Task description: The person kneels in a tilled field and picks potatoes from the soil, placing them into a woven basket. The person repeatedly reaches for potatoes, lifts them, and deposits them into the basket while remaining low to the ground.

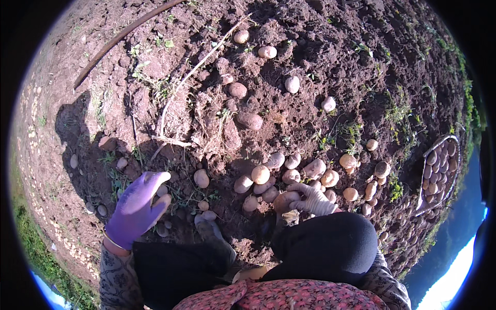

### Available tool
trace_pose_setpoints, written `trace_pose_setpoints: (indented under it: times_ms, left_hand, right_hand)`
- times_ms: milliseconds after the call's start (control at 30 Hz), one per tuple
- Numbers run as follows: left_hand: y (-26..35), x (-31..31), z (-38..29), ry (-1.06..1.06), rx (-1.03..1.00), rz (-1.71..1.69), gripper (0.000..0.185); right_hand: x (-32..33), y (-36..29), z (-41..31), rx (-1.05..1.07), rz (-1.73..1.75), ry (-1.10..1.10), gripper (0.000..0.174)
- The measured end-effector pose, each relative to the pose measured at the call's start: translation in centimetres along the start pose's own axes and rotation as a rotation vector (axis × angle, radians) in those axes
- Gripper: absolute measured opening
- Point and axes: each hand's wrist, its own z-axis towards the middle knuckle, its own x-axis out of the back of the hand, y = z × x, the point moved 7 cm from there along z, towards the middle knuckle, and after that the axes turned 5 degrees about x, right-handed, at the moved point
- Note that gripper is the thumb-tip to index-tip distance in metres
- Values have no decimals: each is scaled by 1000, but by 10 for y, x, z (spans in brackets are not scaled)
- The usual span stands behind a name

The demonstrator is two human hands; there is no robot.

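Note:
My left hand (pixel 141 207), in a purple glove, is above the soil at the lower left, thumb and fingers apart, with small potatoes on the ground just beside and under it. My right hand (pixel 314 199), in a whitish knit glove, has its fingers round a large brownish potato (pixel 285 201) near my right knee. A loose cluster of potatoes, among them a pale round potato (pixel 260 174), lies just beyond the right hand. Farther out, a reddish potato (pixel 250 121) and several others are scattered over the broken soil.
A dry forked stick (pixel 182 83) lies across the soil ahead; a curved brown pole (pixel 120 37) is at the upper left. On the far right stands a container of potatoes with a pale rim (pixel 451 136). My boots (pixel 211 232) and knees are close below. Clods and weeds surround them.

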Motion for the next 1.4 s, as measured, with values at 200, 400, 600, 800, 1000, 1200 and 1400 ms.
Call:
trace_pose_setpoints:
  times_ms: [200, 400, 600, 800, 1000, 1200, 1400]
  left_hand:
    - [18, -11, -7, -262, 169, -156, 43]
    - [69, -17, -36, -324, 98, -361, 46]
    - [92, -57, -78, -375, 220, -486, 42]
    - [138, -62, -107, -176, 412, -853, 32]
    - [201, -13, -125, -126, 198, -690, 55]
    - [235, 45, -168, -360, 249, -742, 71]
    - [268, 76, -196, -436, 181, -791, 72]
  right_hand:
    - [-3, -23, -26, -17, 635, 71, 57]
    - [-25, -67, -57, -125, 1281, 170, 43]
    - [-67, -108, -97, -354, 1615, 7, 45]
    - [-112, -164, -154, -437, 1760, -93, 46]
    - [-133, -204, -211, -257, 1255, 277, 47]
    - [-137, -270, -291, 128, 988, 359, 64]
    - [-140, -305, -346, 304, 907, 359, 77]
